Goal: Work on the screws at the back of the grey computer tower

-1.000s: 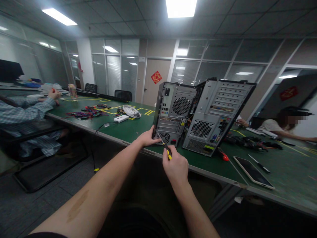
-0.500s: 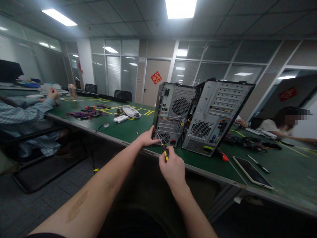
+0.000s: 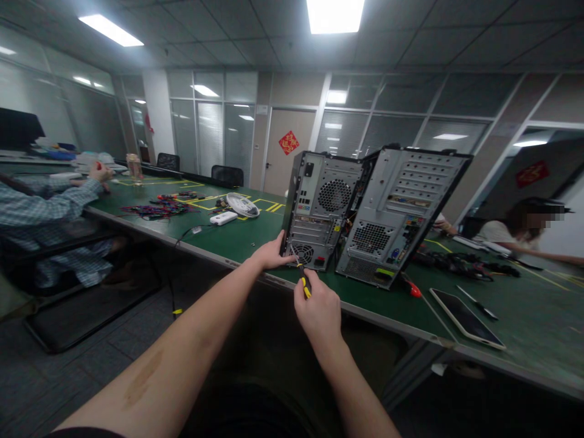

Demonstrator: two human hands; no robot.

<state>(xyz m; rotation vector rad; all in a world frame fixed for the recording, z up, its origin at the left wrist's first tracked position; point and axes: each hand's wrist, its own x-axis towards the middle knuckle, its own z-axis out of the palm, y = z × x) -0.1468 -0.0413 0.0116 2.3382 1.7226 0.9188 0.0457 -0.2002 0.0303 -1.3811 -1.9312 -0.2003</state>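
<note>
My right hand (image 3: pixel 319 302) is wrapped round a yellow-and-black screwdriver (image 3: pixel 306 283). The screwdriver's shaft points up and left at the lower left corner of the left computer case (image 3: pixel 332 170). What its tip touches is too small to make out. My left hand (image 3: pixel 272 252) grips that same corner, fingers along the case's side and thumb across its back, close to the shaft. This case stands upright with its fan grilles and ports towards me. Just right of it stands a second, larger computer case (image 3: pixel 387 201), its back also facing me.
On the green table (image 3: pixel 205 237) lie a bundle of coloured wires (image 3: pixel 159 208), a white charger-like box (image 3: pixel 223 218) and a white oval tray (image 3: pixel 243 205). To the right are a phone (image 3: pixel 466 317), a thin pen-like tool (image 3: pixel 477 302) and black cables (image 3: pixel 460 264). People sit at both sides.
Both hands, the screwdriver and the cases keep their places. Only a very slight shift of the whole view shows.
</note>
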